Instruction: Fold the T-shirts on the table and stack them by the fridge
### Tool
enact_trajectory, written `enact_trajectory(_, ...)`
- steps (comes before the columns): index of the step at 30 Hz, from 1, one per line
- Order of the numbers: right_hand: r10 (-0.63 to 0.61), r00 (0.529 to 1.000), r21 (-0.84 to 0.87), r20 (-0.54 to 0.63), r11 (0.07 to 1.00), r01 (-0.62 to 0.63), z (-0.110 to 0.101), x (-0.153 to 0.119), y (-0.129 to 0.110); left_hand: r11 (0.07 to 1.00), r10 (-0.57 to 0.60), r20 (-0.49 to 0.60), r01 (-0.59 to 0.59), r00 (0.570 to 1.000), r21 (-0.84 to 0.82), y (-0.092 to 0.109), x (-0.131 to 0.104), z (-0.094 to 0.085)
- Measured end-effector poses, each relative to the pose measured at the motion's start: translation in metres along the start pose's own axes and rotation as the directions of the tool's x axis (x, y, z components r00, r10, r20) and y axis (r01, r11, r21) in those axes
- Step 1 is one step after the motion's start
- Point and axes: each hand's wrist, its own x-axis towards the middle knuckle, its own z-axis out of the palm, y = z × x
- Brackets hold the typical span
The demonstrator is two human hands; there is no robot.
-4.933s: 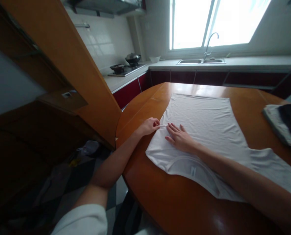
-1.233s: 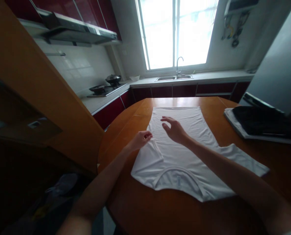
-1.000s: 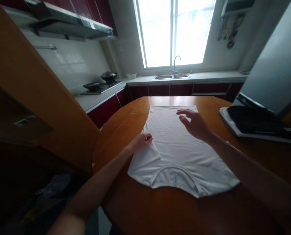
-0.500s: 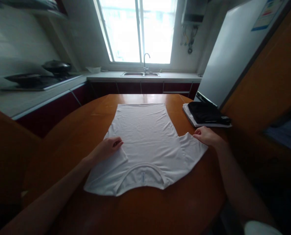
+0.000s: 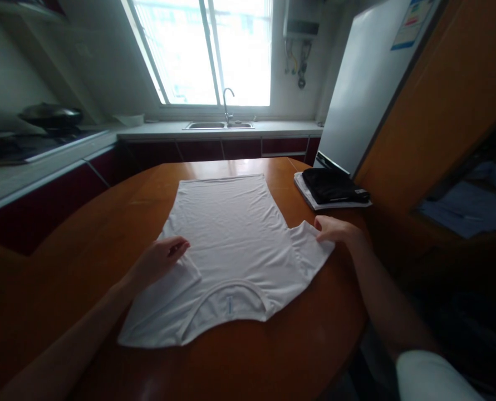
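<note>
A white T-shirt (image 5: 231, 223) lies spread on the wooden table, its neckline towards me and its hem at the far side. The sleeve on the left is folded inward over the body. Above that fold is my left hand (image 5: 162, 257), its fingers curled together with no cloth showing in them. My right hand (image 5: 337, 229) is at the outer edge of the right sleeve (image 5: 312, 248), which lies stretched outward. Its thumb and fingers are apart, with the fingertips touching or just over the cloth.
On the wooden table (image 5: 109, 223), at the right, a black folded item (image 5: 333, 186) rests on white folded cloth or papers (image 5: 306, 192). Behind are a counter with a sink (image 5: 206, 126), a stove with a wok (image 5: 49, 116) and a fridge (image 5: 356, 83).
The view has turned to the right, so everything sits further left. My right hand's fingers have spread at the sleeve edge. The left hand stays over the folded sleeve.
</note>
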Motion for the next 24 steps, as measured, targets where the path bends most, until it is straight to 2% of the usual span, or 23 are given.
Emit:
enact_trajectory(3,-0.115,0.993,0.197,-0.033,0.973,0.119,-0.002,-0.003,0.001,1.0,0.013,0.004,-0.013,1.0,-0.006,-0.003,-0.001,0.002)
enact_trajectory(6,-0.288,0.957,0.445,-0.023,0.854,0.268,-0.008,-0.013,-0.008,1.0,0.023,0.008,-0.023,1.0,-0.011,-0.008,0.0,0.005)
enact_trajectory(9,-0.35,0.934,0.577,-0.07,0.75,0.324,-0.009,-0.019,-0.027,0.999,0.03,0.001,-0.03,1.0,-0.017,-0.011,0.001,0.008)
enact_trajectory(14,-0.355,0.908,0.678,-0.222,0.613,0.406,0.003,-0.015,-0.061,0.999,0.042,0.01,-0.042,0.999,-0.029,-0.01,0.001,0.008)
enact_trajectory(17,-0.422,0.862,0.725,-0.282,0.494,0.479,0.015,-0.012,-0.077,0.998,0.046,0.02,-0.045,0.999,-0.039,-0.01,0.0,0.008)
enact_trajectory(19,-0.502,0.824,0.75,-0.262,0.432,0.501,0.023,-0.012,-0.085,0.998,0.048,0.024,-0.047,0.999,-0.039,-0.01,0.0,0.009)
enact_trajectory(21,-0.56,0.798,0.767,-0.222,0.406,0.498,0.03,-0.01,-0.091,0.998,0.059,0.026,-0.058,0.998,-0.035,-0.011,0.0,0.009)
enact_trajectory(24,-0.502,0.819,0.735,-0.279,0.437,0.519,0.037,-0.001,-0.092,0.996,0.081,0.02,-0.08,0.997,-0.036,-0.011,0.0,0.009)
